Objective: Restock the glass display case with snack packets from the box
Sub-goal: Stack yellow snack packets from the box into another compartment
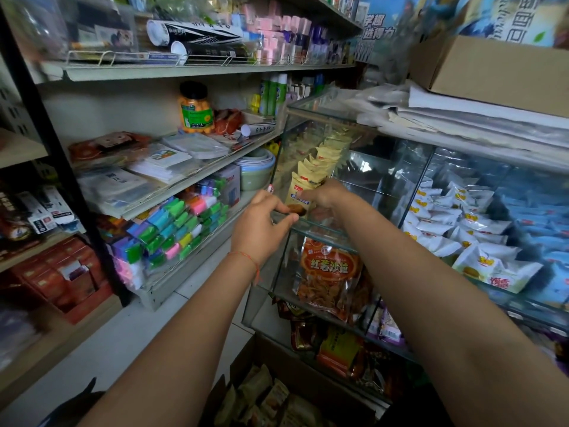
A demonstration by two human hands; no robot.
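A glass display case stands at centre right. Its upper left compartment holds an upright row of pale yellow snack packets. The front yellow packet sits at the compartment's edge. My right hand is closed on its right side. My left hand pinches its lower left corner at the glass shelf edge. Below, at the bottom of the view, an open cardboard box holds several more packets.
An orange snack bag stands in the compartment below, and white packets fill the one to the right. Metal shelves with stationery and a jar stand on the left. A cardboard box rests on top of the case.
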